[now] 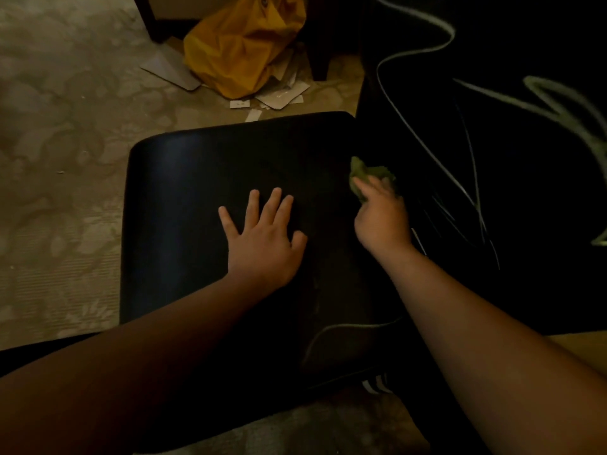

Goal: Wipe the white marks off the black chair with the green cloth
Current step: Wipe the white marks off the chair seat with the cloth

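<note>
On the black chair [197,198] seat, the left hand [262,238] lies flat with fingers spread while the right hand [381,218] pinches a bunched green cloth [361,172] at the seat's right edge; it looks soft, light, easily scrunched.

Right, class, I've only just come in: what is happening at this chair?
A person is cleaning a black chair seat. The left hand lies flat with fingers spread on the seat. The right hand holds a bunched green cloth at the seat's right edge. A yellow bag sits on the carpet beyond.
</note>
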Demonstrator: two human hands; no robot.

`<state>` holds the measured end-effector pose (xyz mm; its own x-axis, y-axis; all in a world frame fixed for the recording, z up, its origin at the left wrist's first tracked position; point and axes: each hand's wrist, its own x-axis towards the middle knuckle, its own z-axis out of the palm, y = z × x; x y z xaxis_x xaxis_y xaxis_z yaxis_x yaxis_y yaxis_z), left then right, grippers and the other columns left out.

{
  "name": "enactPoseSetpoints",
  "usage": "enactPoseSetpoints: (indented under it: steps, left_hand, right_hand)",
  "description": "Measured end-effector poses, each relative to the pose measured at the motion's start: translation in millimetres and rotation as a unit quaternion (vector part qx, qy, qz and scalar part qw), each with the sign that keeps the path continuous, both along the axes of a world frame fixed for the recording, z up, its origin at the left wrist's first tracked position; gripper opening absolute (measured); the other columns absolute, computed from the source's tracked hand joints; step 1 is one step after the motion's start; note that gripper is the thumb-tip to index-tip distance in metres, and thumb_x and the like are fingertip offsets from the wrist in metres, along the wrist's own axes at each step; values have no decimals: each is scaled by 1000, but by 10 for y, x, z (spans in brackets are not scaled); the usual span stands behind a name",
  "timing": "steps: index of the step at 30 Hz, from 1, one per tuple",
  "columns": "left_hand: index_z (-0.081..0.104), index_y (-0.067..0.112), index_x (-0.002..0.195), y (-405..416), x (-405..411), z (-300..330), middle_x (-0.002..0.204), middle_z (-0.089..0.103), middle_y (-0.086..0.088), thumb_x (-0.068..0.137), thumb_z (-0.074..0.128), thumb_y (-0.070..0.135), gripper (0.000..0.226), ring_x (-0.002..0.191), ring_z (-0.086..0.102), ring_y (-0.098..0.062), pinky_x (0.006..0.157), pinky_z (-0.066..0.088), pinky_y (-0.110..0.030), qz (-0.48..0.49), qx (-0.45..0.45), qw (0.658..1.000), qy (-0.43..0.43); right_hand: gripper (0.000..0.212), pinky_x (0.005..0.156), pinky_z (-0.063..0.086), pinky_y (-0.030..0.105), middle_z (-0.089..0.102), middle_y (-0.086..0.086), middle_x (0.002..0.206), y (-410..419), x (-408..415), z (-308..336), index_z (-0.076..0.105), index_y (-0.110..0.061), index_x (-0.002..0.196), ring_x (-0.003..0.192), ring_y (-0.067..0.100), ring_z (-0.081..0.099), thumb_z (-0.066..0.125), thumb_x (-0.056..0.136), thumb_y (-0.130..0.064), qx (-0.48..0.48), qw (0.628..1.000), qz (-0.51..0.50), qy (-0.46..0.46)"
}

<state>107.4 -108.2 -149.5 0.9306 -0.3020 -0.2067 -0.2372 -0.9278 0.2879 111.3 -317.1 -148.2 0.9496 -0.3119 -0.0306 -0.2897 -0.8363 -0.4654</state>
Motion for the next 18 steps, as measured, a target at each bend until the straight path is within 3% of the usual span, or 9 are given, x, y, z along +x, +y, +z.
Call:
enactPoseSetpoints:
  steps: [3,6,9,18]
  left_hand:
    - [0,33,165,-31,40,11,173,-10,7,102,25,58,72,156,-23,-23,113,-22,-70,-13,6,1000,7]
    - [0,31,165,-90,154,18,174,-10,6,102,26,58,73,157,-22,-23,114,-22,-65,-25,16,1000,6]
    - [2,30,165,-125,333,13,174,-7,6,103,28,56,72,157,-19,-22,118,-18,-64,-38,11,999,7]
    - [4,31,165,-311,710,-26,174,-9,8,103,24,56,69,157,-21,-20,111,-16,-78,-46,3,999,-10]
  right_hand:
    - [60,124,19,48,31,2,162,-27,71,3,46,-26,148,152,26,19,39,94,-2,35,997,-63,15]
    - [64,125,14,49,29,-1,163,236,31,42,40,-30,151,153,27,15,44,93,-4,-56,998,22,26]
    - [66,126,10,47,24,-7,165,427,-68,59,33,-34,154,155,21,9,45,95,-6,-69,991,111,33]
    - [65,125,5,52,23,-7,165,363,512,61,36,-37,152,155,20,5,47,95,-7,-47,996,56,51]
